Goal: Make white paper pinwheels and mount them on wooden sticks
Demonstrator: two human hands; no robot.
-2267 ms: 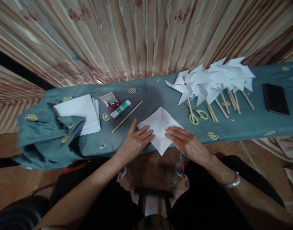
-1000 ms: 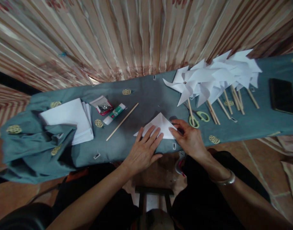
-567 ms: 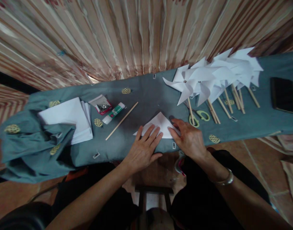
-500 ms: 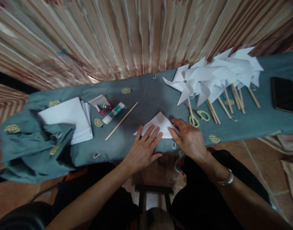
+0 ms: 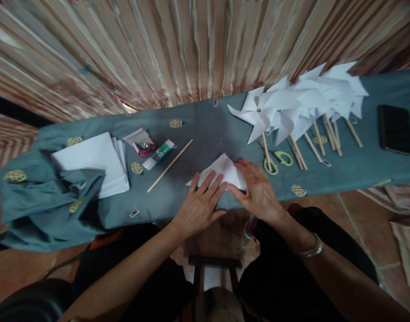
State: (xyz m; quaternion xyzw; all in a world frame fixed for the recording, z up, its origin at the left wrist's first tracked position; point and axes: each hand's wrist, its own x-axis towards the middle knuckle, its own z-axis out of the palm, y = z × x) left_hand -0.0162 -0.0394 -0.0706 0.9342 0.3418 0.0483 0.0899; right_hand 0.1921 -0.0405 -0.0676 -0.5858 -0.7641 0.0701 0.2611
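A white sheet of paper, folded into a triangle, lies near the table's front edge with its peak pointing away from me. My left hand rests flat across its left half, fingers spread and thumb out to the side. At the right edge of the paper, my right hand has its fingers curled, its thumb reaching across toward the left fingertips. The right corner is partly hidden by that hand. Left of the paper lies a bare wooden stick. Green-handled scissors lie just beyond my right hand.
Several white paper pinwheels on sticks lie at the back right, one stick over the scissors. A dark phone is at far right. To the left are a glue stick, an open box of metal pins and stacked paper.
My right hand has shifted slightly left along the paper's right side, and its thumb now reaches close to my left fingertips. My left hand stays flat in nearly the same place.
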